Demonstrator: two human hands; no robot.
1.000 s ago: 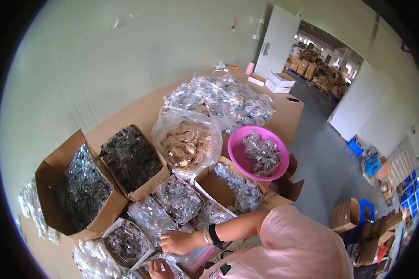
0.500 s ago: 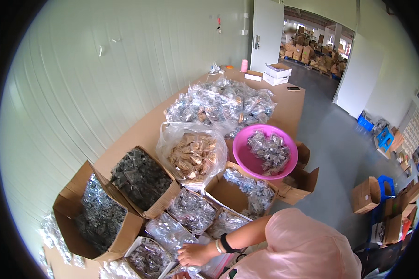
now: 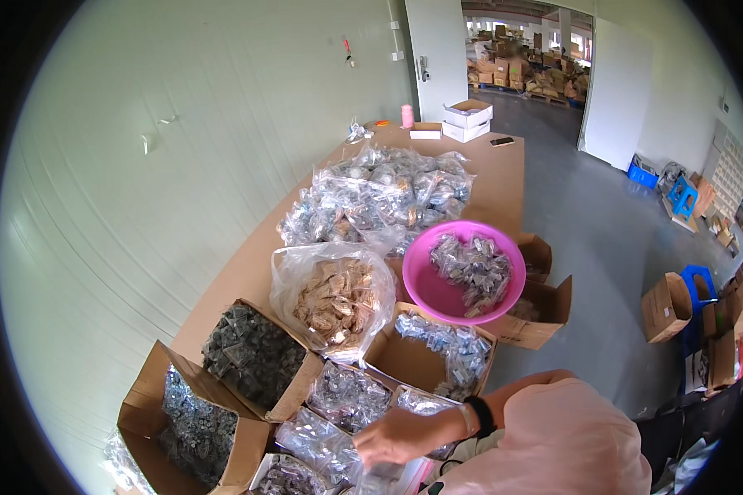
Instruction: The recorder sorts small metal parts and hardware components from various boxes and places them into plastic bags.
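My right hand [image 3: 392,437], with a black band on the wrist, reaches in from the lower right. Its fingers are bent and pressed together, pointing down, and what they hold, if anything, is hidden. Just below the fingertips lies clear plastic [image 3: 380,477]. Beside the hand are clear bags of small parts [image 3: 318,445]. A box of small bagged grey parts [image 3: 349,398] sits just beyond it. Nearer the lower edge, a white-edged box holds dark bagged parts [image 3: 289,477]. My left hand is not in view.
Left stand cartons of dark parts [image 3: 252,355] and grey parts [image 3: 194,425]. Farther off are a clear bag of tan pieces [image 3: 338,301], a pink basin [image 3: 417,285], a half-filled carton [image 3: 396,359] and a heap of clear bags [image 3: 380,194].
The view has shifted, so the table's things sit lower in it. My right hand has lifted and moved right from the clear bags. The other hand's fingers have left the lower edge.
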